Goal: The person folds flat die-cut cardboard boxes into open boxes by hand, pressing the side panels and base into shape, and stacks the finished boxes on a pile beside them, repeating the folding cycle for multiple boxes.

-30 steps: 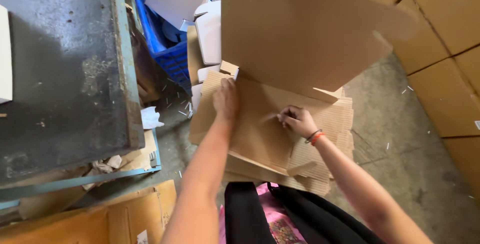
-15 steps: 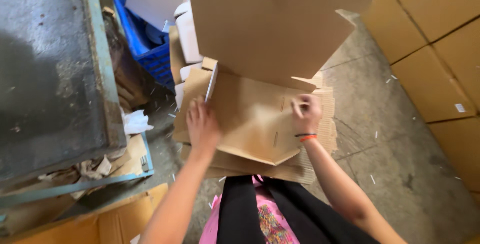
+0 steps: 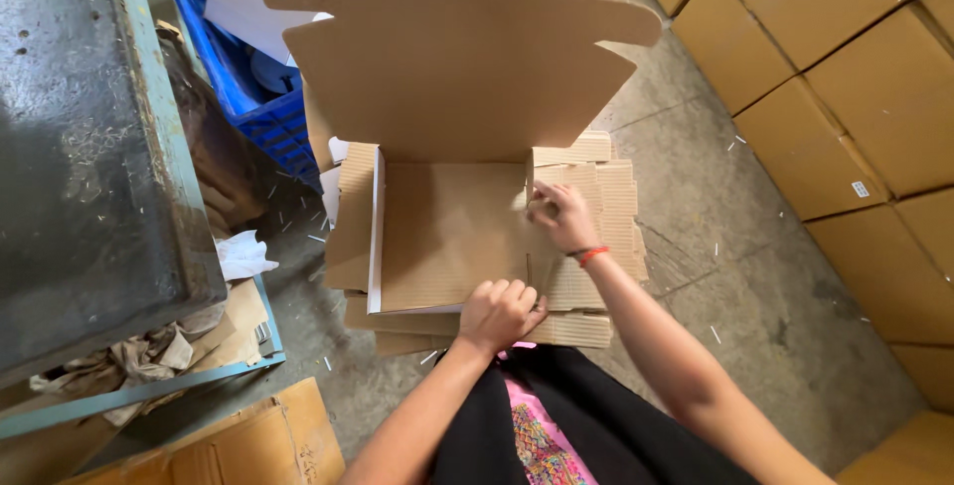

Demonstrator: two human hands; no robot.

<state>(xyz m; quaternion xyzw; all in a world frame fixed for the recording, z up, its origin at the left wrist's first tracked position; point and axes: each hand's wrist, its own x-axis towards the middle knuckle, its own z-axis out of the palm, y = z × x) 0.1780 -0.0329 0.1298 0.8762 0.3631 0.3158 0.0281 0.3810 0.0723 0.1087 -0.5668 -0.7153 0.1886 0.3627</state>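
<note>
Folding step, as judged: on the flat carton stack [image 3: 596, 246], the left hand [image 3: 500, 313] (fingers curled) presses the die-cut carton blank's [image 3: 447, 232] near edge, the right hand [image 3: 559, 215] pinches its right flap, likely raised next.

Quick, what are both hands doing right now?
Left hand: curled shut on the near edge of the flat brown cardboard box blank.
Right hand: fingers bent, pinching the blank's right flap.
</note>
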